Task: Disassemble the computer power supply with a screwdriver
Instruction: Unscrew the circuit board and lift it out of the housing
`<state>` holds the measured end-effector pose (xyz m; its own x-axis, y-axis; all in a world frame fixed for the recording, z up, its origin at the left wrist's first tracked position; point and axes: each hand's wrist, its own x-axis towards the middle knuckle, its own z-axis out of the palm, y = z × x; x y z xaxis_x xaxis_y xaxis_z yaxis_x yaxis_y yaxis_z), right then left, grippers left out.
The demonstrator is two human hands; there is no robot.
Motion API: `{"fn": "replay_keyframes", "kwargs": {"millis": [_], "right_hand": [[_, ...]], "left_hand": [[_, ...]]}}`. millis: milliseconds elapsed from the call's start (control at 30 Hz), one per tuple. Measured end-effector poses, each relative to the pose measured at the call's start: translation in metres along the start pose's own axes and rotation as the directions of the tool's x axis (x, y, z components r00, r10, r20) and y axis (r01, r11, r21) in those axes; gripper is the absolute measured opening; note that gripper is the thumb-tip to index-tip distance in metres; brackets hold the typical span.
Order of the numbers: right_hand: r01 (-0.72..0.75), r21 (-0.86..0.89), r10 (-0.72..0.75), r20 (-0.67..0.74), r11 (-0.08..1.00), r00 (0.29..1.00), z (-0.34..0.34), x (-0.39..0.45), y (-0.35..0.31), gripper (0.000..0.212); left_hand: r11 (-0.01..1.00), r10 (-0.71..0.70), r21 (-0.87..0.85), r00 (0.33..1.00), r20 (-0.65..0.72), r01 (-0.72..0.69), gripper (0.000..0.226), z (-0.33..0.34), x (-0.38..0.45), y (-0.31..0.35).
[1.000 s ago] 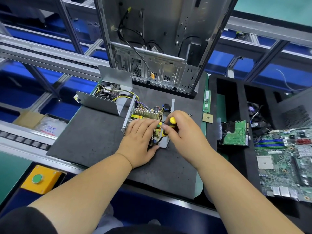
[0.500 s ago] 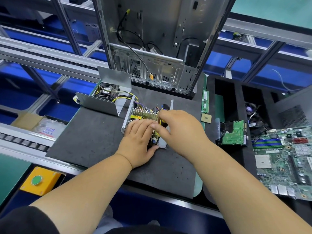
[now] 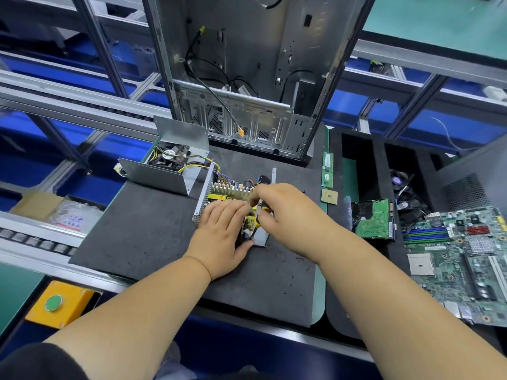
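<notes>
The opened power supply (image 3: 230, 192) lies on the dark foam mat (image 3: 142, 229), its circuit board and heat-sink fins exposed inside a metal tray. My left hand (image 3: 223, 237) lies flat on the board, pressing it down, thumb at the near edge. My right hand (image 3: 290, 215) curls over the board's right side and grips a yellow-and-black screwdriver (image 3: 260, 208), mostly hidden under the fingers. The removed cover (image 3: 167, 171) with its fan and yellow wires sits at the back left, still joined by the wires.
An empty computer case (image 3: 247, 78) stands upright behind the mat. A RAM stick (image 3: 327, 171) and a CPU (image 3: 329, 196) lie right of the mat. A hard drive (image 3: 374, 219) and a motherboard (image 3: 461, 259) fill the right side. A yellow button box (image 3: 59, 303) sits at the near left.
My right hand has moved left and tipped over the board, so the yellow handle end seen a second ago is now mostly covered. My left hand stays pressed on the board.
</notes>
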<state>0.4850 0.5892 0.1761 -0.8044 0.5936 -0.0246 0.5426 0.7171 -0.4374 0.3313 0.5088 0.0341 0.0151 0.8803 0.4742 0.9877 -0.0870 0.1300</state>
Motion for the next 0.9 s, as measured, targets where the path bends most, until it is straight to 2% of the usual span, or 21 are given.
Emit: {"fn": "replay_keyframes", "kwargs": {"millis": [67,167,233,367,500,633,767,900], "right_hand": [[-0.027,-0.05,0.026,-0.011,0.998,1.0,-0.0035,0.0009,-0.0004,0.018],[-0.022,-0.273,0.014,-0.03,0.962,0.999,-0.0051,0.0019,-0.0021,0.035],[-0.025,-0.328,0.012,-0.04,0.945,0.999,-0.0043,0.0033,-0.004,0.037],[-0.043,-0.199,0.036,-0.042,0.979,0.998,-0.0026,0.0036,-0.0027,0.022],[-0.082,-0.037,0.079,-0.07,0.996,0.994,-0.0018,0.0001,-0.0036,0.019],[-0.085,-0.097,0.08,-0.05,0.992,0.996,0.0011,-0.0005,-0.0032,0.02],[-0.063,-0.257,0.044,-0.077,0.964,0.996,0.0007,-0.0012,-0.0036,0.036],[-0.099,-0.09,0.096,-0.035,0.991,0.995,-0.0026,-0.0004,-0.0037,0.023]], "left_hand": [[1.0,-0.006,-0.001,1.0,0.017,0.006,0.068,-0.0008,0.0001,0.0003],[1.0,-0.008,0.011,1.0,0.025,0.007,0.067,-0.0006,-0.0004,0.0004],[1.0,-0.001,0.015,1.0,0.008,0.001,0.069,-0.0004,-0.0006,0.0005],[1.0,-0.008,-0.005,1.0,0.011,0.008,0.071,-0.0015,0.0002,0.0012],[1.0,-0.006,-0.003,1.0,0.022,0.006,0.068,-0.0018,0.0001,0.0008],[1.0,-0.008,-0.012,1.0,0.023,0.008,0.069,-0.0015,0.0001,0.0012],[1.0,-0.016,-0.002,0.999,0.043,0.016,0.066,0.0003,-0.0004,0.0004],[1.0,-0.006,-0.02,1.0,0.028,0.007,0.069,-0.0001,-0.0001,0.0003]]}}
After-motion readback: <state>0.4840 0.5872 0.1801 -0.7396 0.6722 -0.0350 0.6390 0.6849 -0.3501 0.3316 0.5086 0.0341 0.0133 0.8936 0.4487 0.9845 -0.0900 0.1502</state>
